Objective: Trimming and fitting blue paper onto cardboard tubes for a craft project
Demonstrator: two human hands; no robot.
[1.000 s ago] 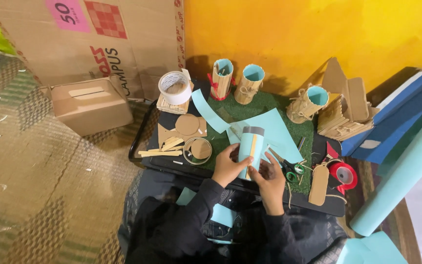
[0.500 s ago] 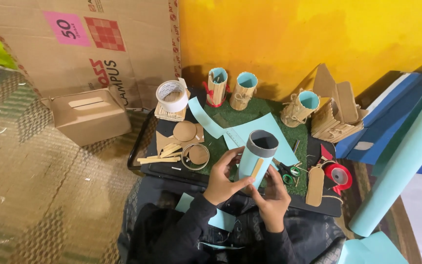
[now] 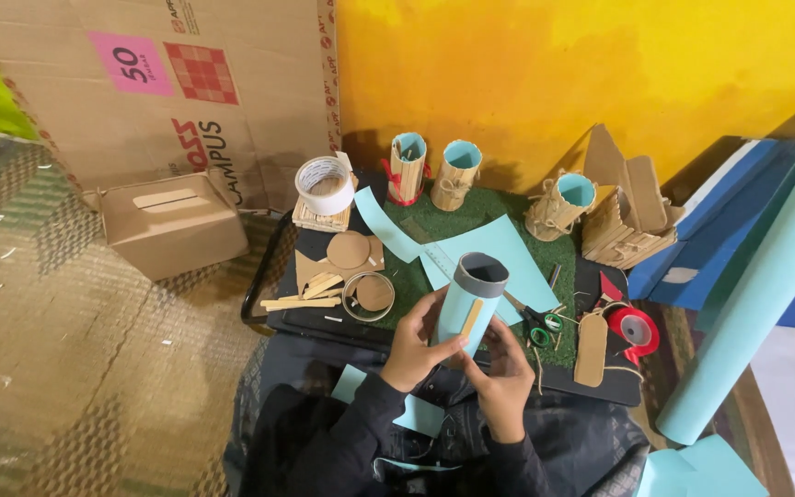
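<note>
2 hands grip the tube above the tray: left hand wrapped round its side, right hand pinching near a stick; light, crushable, so hold gently mid-wall

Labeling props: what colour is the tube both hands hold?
Light blue tube with a grey rim, clearest in the head view.

I'm at a home craft corner — floor mat, cardboard box far left, tape roll, scissors, stick-covered pen cups etc. on my tray — yellow wall behind.
</note>
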